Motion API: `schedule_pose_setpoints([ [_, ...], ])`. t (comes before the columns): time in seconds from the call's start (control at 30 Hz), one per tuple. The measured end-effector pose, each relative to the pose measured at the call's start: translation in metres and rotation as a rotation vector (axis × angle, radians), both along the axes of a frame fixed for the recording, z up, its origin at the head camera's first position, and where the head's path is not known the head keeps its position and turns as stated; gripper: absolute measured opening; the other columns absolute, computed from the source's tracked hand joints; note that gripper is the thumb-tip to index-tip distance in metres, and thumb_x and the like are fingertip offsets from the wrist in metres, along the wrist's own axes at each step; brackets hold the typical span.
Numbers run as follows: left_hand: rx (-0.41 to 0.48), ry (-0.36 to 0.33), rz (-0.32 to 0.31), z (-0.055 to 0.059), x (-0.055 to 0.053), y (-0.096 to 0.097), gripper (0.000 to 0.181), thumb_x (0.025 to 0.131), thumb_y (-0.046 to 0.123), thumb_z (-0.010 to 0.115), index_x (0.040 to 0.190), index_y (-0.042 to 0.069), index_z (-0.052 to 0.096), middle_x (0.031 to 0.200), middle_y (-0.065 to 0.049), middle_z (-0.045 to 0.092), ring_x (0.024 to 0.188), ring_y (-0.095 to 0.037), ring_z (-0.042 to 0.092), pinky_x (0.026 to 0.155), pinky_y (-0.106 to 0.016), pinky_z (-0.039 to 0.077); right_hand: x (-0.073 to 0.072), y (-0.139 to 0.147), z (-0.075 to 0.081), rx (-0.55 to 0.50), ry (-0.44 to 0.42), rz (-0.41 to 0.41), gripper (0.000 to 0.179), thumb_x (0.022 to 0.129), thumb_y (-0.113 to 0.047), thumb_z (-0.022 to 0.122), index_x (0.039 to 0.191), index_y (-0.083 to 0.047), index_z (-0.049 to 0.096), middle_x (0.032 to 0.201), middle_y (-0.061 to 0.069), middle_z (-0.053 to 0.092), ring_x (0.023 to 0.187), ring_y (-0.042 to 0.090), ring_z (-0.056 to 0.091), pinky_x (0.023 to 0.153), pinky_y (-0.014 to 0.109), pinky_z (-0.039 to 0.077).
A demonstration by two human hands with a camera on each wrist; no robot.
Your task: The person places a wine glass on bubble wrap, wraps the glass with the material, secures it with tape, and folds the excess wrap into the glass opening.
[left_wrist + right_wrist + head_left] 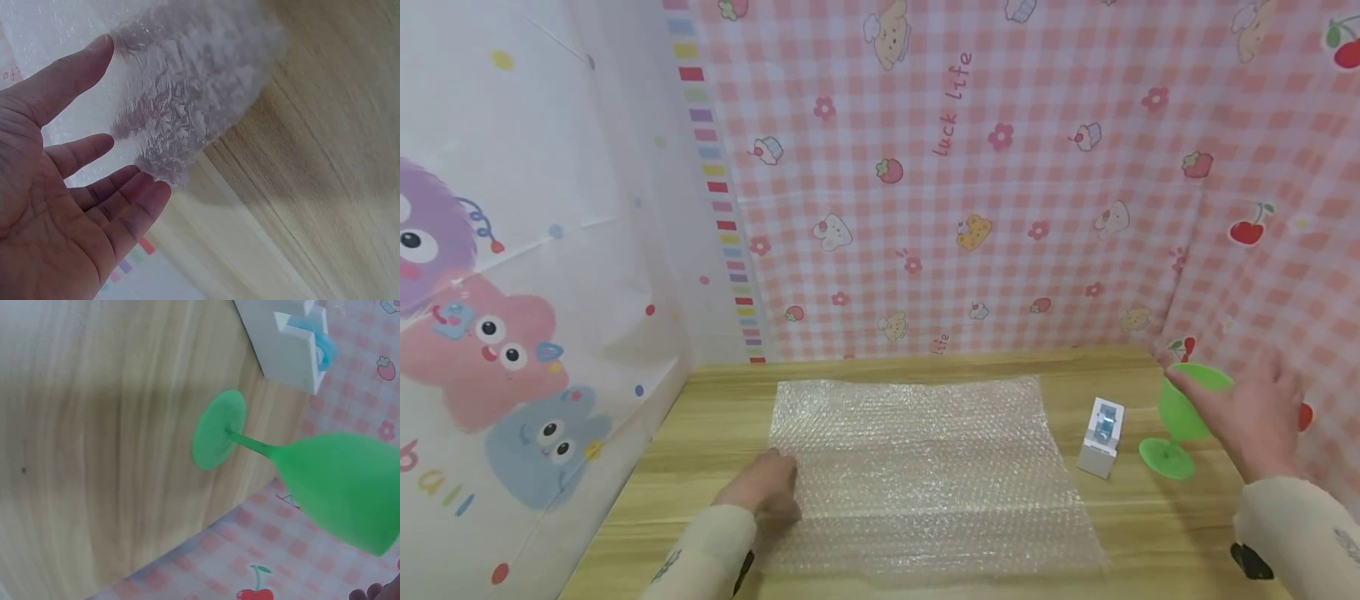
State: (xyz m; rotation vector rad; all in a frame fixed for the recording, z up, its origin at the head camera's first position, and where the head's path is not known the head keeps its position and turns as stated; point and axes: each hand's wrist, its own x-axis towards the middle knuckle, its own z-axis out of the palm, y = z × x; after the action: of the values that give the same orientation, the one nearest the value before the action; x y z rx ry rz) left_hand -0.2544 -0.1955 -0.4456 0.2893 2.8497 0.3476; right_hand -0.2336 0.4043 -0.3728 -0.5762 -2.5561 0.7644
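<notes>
A sheet of bubble wrap (917, 475) lies flat across the middle of the wooden table. At its left edge is my left hand (767, 485); in the left wrist view the fingers (134, 215) are loosely spread beside the wrap's corner (181, 94), with nothing gripped. On the right, a green plastic goblet (1180, 408) stands upright on its round foot. My right hand (1258, 412) is beside its bowl, thumb near the rim and fingers extended behind. The right wrist view shows the goblet (337, 481) whole in stem and foot, with only fingertips (375, 590) at the lower corner.
A white tape dispenser (1102, 437) with a blue roll stands between the bubble wrap and the goblet. Pink checked cloth (940, 192) hangs behind the table (700, 433) and on the right; white printed cloth (617, 292) hangs on the left.
</notes>
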Motion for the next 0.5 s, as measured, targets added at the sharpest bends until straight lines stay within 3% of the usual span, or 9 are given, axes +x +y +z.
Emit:
schedule_pose_setpoints([
  [0.17, 0.012, 0.0, 0.014, -0.003, -0.001, -0.001, 0.043, 0.063, 0.013, 0.088, 0.097, 0.002, 0.063, 0.097, -0.013, 0.054, 0.094, -0.033, 0.056, 0.087, -0.053, 0.052, 0.005, 0.004, -0.012, -0.116, 0.017, -0.013, 0.128, 0.081, -0.069, 0.066, 0.153, 0.008, -0.007, 0.154, 0.04, -0.002, 0.137, 0.059, 0.011, 0.104, 0.074, 0.021],
  [0.27, 0.007, -0.002, 0.015, -0.003, -0.001, 0.0, 0.042, 0.062, 0.014, 0.088, 0.095, 0.003, 0.063, 0.095, -0.012, 0.054, 0.091, -0.031, 0.056, 0.085, -0.051, 0.053, 0.007, 0.005, -0.022, -0.113, 0.032, -0.013, 0.119, 0.083, -0.065, 0.067, 0.15, 0.011, 0.006, 0.146, 0.043, 0.014, 0.132, 0.059, 0.019, 0.1, 0.072, 0.028],
  [0.37, 0.004, -0.005, 0.014, -0.003, -0.001, 0.0, 0.038, 0.063, 0.013, 0.088, 0.088, 0.005, 0.061, 0.091, -0.011, 0.053, 0.085, -0.029, 0.054, 0.081, -0.048, 0.053, 0.009, 0.006, -0.032, -0.088, 0.029, -0.017, 0.106, 0.082, -0.065, 0.068, 0.135, 0.017, 0.025, 0.124, 0.039, 0.033, 0.113, 0.056, 0.033, 0.082, 0.063, 0.036],
  [0.4, 0.003, -0.006, 0.014, -0.003, -0.001, 0.0, 0.037, 0.063, 0.013, 0.088, 0.087, 0.005, 0.061, 0.091, -0.011, 0.053, 0.085, -0.029, 0.054, 0.081, -0.048, 0.053, 0.009, 0.007, -0.036, -0.098, 0.03, -0.014, 0.103, 0.082, -0.064, 0.068, 0.131, 0.016, 0.026, 0.118, 0.036, 0.035, 0.107, 0.054, 0.036, 0.076, 0.06, 0.037],
  [0.5, -0.001, -0.012, 0.015, -0.004, -0.001, 0.001, 0.036, 0.065, 0.014, 0.088, 0.085, 0.006, 0.06, 0.092, -0.011, 0.054, 0.085, -0.029, 0.054, 0.081, -0.048, 0.053, 0.01, 0.007, -0.043, -0.187, 0.022, 0.011, 0.105, 0.083, -0.062, 0.069, 0.138, 0.015, 0.023, 0.122, 0.038, 0.037, 0.108, 0.052, 0.039, 0.08, 0.06, 0.039],
])
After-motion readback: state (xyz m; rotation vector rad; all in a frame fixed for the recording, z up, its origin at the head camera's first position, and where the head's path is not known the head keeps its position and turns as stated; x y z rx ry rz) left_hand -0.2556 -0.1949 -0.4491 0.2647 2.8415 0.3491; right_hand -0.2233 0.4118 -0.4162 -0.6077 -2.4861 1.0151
